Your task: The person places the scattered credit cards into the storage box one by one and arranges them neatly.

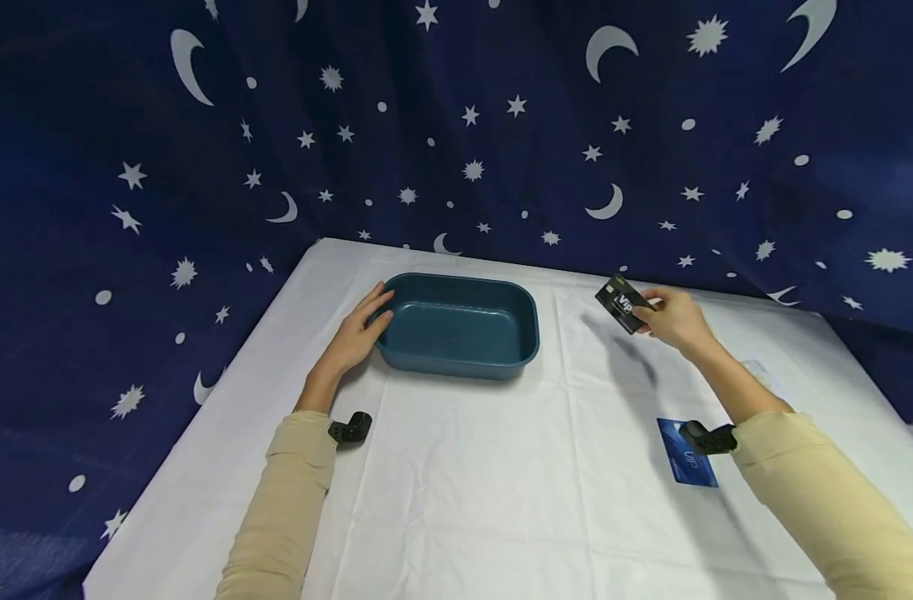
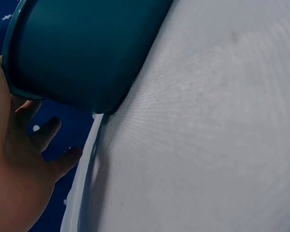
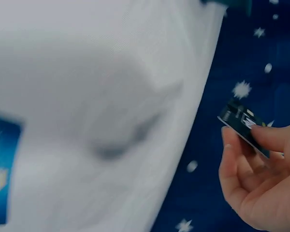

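Between the thumb and fingers of my right hand (image 1: 677, 318) is a black VIP card (image 1: 619, 302), lifted off the table and tilted. The right wrist view shows the thumb on the printed face of this card (image 3: 244, 121). My left hand (image 1: 357, 332) rests at the left end of a teal plastic tub (image 1: 456, 367), touching its rim. In the left wrist view the fingers of that hand (image 2: 24, 169) are spread and fairly straight beside the tub's wall (image 2: 87, 63). No contents show inside the tub.
A blue VIP card (image 1: 689, 462) lies on the white tablecloth (image 1: 486, 483), below the right wrist's camera. A pale card (image 1: 759, 375) is partly hidden behind the right forearm. Behind the table hangs a dark blue curtain (image 1: 396, 150) with moons and stars.
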Tool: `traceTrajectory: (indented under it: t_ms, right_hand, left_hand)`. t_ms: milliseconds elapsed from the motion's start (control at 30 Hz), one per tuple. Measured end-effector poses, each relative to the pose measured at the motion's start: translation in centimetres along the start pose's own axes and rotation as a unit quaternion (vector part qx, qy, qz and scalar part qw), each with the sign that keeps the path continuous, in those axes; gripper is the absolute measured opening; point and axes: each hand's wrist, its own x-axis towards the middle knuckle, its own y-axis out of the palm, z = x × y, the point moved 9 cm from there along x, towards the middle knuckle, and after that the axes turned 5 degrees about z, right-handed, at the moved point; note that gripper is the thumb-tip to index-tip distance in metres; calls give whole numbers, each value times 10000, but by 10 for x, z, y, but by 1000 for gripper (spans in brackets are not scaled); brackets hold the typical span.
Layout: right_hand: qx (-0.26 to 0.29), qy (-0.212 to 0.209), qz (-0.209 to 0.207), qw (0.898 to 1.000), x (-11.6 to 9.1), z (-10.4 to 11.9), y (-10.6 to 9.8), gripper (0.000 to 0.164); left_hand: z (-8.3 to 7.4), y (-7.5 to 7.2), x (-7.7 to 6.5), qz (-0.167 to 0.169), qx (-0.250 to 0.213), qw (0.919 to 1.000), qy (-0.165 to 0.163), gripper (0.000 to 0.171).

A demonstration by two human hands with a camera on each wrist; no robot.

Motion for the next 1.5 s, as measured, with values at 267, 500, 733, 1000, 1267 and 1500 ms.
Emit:
traceTrajectory:
  t_ms: [267,500,733,1000,1267,1500]
  right_hand:
    - [220,-499,-57,9985,20,68,19,32]
    - [169,-700,412,9966,37,108,51,33]
    - [-100,-1043,782,9914,47,140,88,31]
    - [-314,-1147,1251,9850,54,160,134,33]
    - [210,-666,2268,9714,59,166,184,38]
    - [1292,-66,2907,9480,63,169,209,44]
  left_hand:
    - [0,1,3,-24,8,10000,2,48]
    - [1,2,4,-33,117,9999,37,48]
    - [2,2,3,-50,145,9999,-4,48]
    - [3,2,5,-31,104,9999,-40,48]
    - [5,0,4,-51,107,9998,-140,48]
    - [2,-2,4,-71,71,9999,-66,46]
